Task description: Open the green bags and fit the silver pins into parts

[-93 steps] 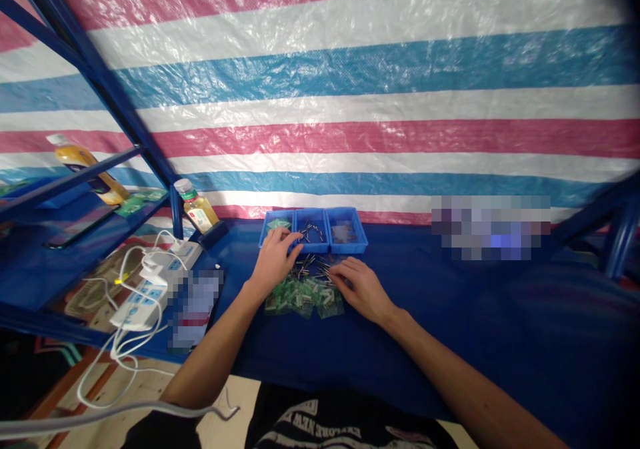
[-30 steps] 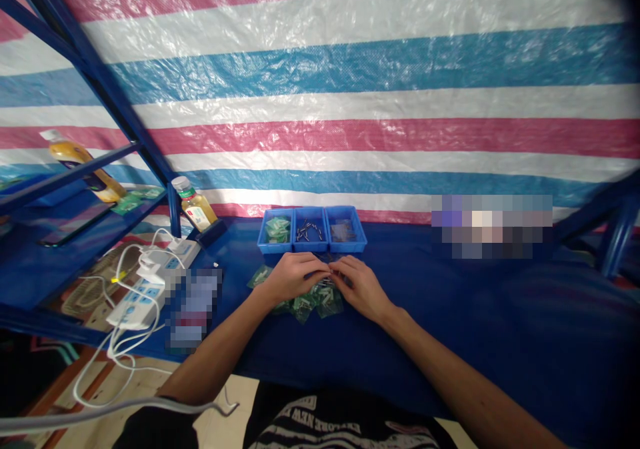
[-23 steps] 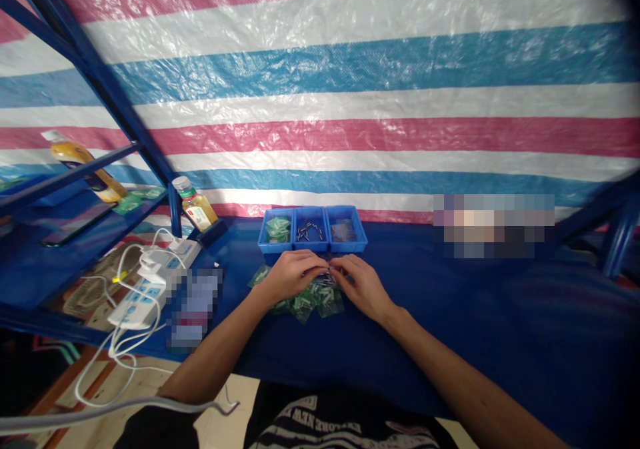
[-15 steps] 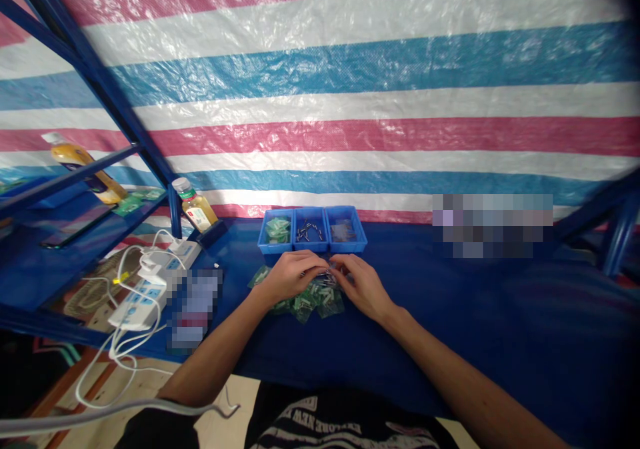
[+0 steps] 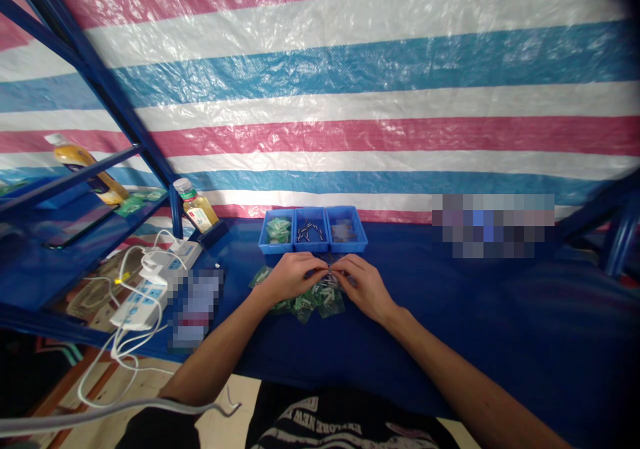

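My left hand [image 5: 295, 277] and my right hand [image 5: 364, 285] meet at the fingertips just in front of the blue bins. Both are pinched closed; whatever sits between the fingertips is too small to make out. Beneath and in front of them lies a pile of small green-and-clear packets [image 5: 307, 302] with slim pale pieces inside. Behind the hands stand three joined blue bins: the left bin [image 5: 268, 249] holds green packets, the middle bin [image 5: 311, 247] small dark metallic pins, and the right bin [image 5: 350, 247] flat clear pieces.
A white power strip [image 5: 134, 314] with tangled cables lies at the left, next to a blurred-out phone-like object [image 5: 197, 309]. A juice bottle [image 5: 197, 210] stands by the blue metal frame [image 5: 107, 95]. A pixelated patch covers something at the right back.
The fingertips of both hands have come closer together, with the left fingers shifting slightly right. The bins and the packet pile stay where they were.
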Motion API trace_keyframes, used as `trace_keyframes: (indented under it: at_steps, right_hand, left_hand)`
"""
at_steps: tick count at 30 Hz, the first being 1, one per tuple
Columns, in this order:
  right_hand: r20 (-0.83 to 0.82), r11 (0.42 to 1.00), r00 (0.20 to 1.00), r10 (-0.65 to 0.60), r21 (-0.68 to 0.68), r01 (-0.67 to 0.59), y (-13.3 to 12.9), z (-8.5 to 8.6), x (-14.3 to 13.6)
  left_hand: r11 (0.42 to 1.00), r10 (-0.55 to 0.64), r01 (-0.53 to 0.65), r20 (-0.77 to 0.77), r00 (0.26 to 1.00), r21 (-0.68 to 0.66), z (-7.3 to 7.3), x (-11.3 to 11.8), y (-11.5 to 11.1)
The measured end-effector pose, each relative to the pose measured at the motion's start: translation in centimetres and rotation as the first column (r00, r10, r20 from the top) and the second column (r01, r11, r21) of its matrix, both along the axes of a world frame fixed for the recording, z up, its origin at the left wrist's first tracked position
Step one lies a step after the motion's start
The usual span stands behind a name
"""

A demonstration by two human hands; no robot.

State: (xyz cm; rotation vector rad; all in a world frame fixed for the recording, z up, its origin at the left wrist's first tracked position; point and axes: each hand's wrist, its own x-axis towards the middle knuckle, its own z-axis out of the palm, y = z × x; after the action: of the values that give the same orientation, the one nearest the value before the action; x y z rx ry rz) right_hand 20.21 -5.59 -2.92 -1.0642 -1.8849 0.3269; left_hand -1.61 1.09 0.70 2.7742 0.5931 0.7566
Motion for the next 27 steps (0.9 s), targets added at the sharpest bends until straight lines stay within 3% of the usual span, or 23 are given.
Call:
trace_keyframes:
  at_steps: [10, 27]
  right_hand:
    - [-0.016, 0.997, 0.998, 0.053, 0.065, -0.052, 0.0, 0.26, -0.2]
    - [0.054, 0.999, 0.998, 0.033, 0.035, -0.035, -0.26, 0.45, -0.21]
  left_hand:
    - [0.998, -0.041, 0.039, 0.026, 0.999, 0.055, 0.33, 0.24, -0.33]
    - [0.996, -0.046, 0.042, 0.051, 0.998, 0.08, 0.17, 0.35, -0.24]
